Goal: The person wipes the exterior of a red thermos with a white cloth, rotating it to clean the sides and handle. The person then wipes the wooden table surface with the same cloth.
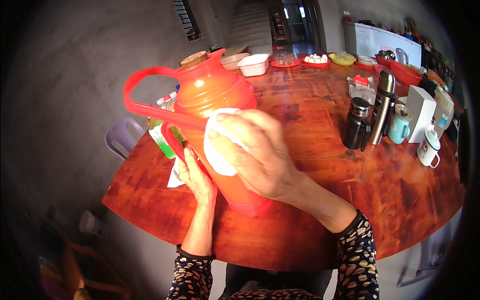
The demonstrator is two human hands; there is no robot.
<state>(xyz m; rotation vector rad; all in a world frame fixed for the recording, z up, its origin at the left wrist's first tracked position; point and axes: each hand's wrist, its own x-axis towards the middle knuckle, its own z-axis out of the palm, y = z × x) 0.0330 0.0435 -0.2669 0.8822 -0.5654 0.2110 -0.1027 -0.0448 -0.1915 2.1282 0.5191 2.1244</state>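
Note:
A tall red plastic thermos flask with a cork stopper stands near the front of the table, leaning a little to the left in view. Its carrying handle hangs out to the left. My left hand is closed at the flask's side handle, with some fingers hidden behind it. Against the flask's body, my right hand presses a white cloth, its fingers bent over the fabric. Behind my left hand, part of another white cloth or paper lies on the wood.
Bottles stand behind the flask. Right of it are a black jug, a steel vacuum flask, a turquoise mug, a white box and an enamel mug. Bowls and trays line the brown table's far edge.

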